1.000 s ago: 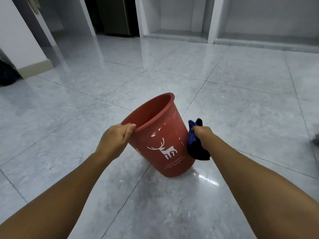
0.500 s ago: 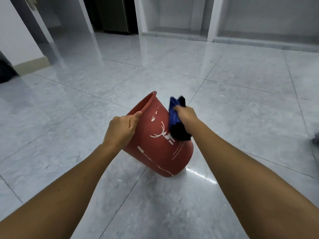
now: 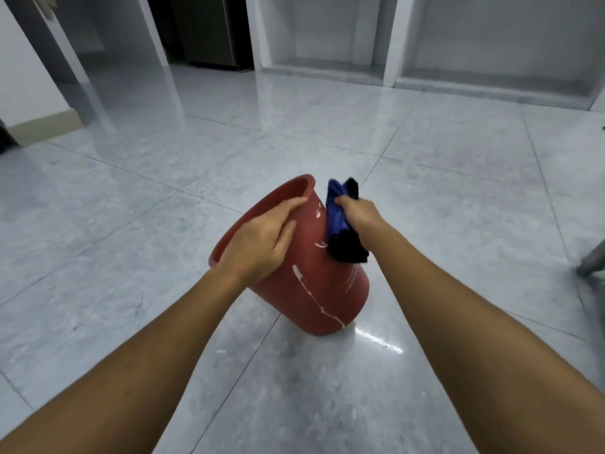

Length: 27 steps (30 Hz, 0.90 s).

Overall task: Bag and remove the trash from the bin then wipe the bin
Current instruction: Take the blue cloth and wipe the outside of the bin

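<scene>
A red plastic bin (image 3: 314, 290) with white streaks and small print stands tilted on its bottom edge on the floor, its mouth turned away to the upper left. My left hand (image 3: 262, 240) lies over the bin's near rim and upper wall and holds it tilted. My right hand (image 3: 357, 214) grips a blue and black cloth (image 3: 342, 231) and presses it against the bin's right outer wall near the rim. The inside of the bin is hidden from me.
Glossy grey floor tiles (image 3: 458, 198) spread all around. White pillars and recessed bays (image 3: 320, 34) line the far wall, with a dark doorway (image 3: 209, 27) at the back left. A grey metal leg (image 3: 592, 263) shows at the right edge.
The bin has been tipped further away and turned, so the deer print moved out of sight. My left hand slid over the rim. My right hand carried the cloth up the wall towards the rim.
</scene>
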Each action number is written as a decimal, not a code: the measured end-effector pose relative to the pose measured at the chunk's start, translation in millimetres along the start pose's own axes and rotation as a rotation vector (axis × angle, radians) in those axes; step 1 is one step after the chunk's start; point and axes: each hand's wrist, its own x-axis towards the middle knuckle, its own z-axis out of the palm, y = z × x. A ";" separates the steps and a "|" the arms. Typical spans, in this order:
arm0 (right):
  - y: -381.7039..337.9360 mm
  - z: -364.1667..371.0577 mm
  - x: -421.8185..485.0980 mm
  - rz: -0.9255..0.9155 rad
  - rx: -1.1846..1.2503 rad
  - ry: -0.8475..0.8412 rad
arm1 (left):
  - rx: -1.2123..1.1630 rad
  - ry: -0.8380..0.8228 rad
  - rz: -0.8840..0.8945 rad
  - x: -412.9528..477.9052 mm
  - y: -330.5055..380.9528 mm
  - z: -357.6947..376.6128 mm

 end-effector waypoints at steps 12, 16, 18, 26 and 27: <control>-22.5 3.7 -14.9 -0.108 -0.020 -0.209 | -0.028 -0.028 -0.199 10.7 8.8 6.8; -18.6 17.4 -9.1 -0.127 -0.110 -0.134 | -0.139 0.119 -0.265 8.8 8.8 4.3; 7.6 8.6 -5.0 -0.026 -0.200 -0.024 | -0.137 0.064 -0.209 -9.9 1.8 -1.7; 3.1 -6.7 -11.5 -0.022 -0.274 -0.090 | -0.001 -0.021 -0.094 -26.4 2.6 -11.1; -12.2 3.1 -14.0 -0.085 -0.216 -0.121 | 0.009 -0.009 -0.071 -23.8 4.4 -9.3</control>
